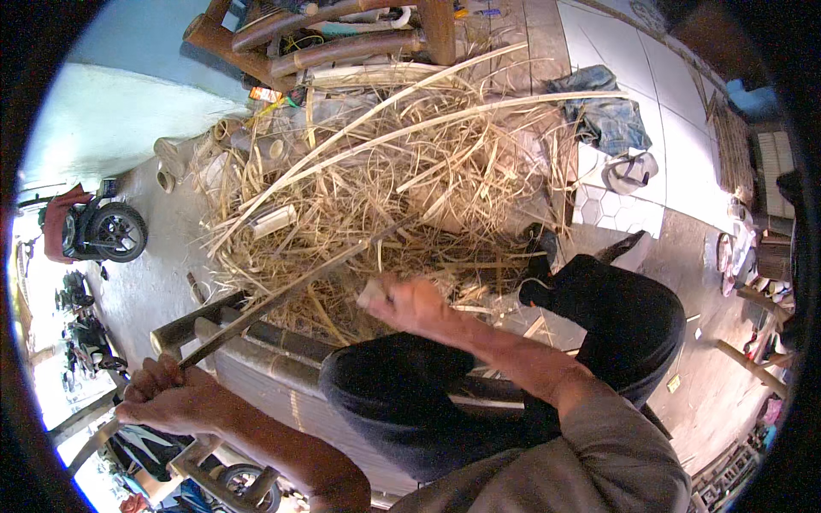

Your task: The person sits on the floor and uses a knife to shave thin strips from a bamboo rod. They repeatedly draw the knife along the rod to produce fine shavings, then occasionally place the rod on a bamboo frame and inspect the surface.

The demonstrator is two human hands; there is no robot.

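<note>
My left hand [162, 398] is closed around a long, narrow bamboo strip [286, 289] at the lower left. The strip slants up to the right over a heap of shavings. A flat, curved length [92, 445] sticks out below that fist; I cannot tell whether it belongs to the same strip. My right hand [409, 306] is near the middle, just below the strip, with its fingers curled. Something pale shows at its fingertips, too blurred to name. Both forearms reach in over my dark-trousered knees [402, 376].
Pale bamboo shavings [359, 188] cover the floor ahead, with long loose strips [428, 120] across them. A bamboo frame [291, 372] lies at my knees. Bamboo furniture [342, 56] stands beyond. Blue cloth [603, 107] and a cap [630, 172] lie right; a motorbike [103, 229] stands left.
</note>
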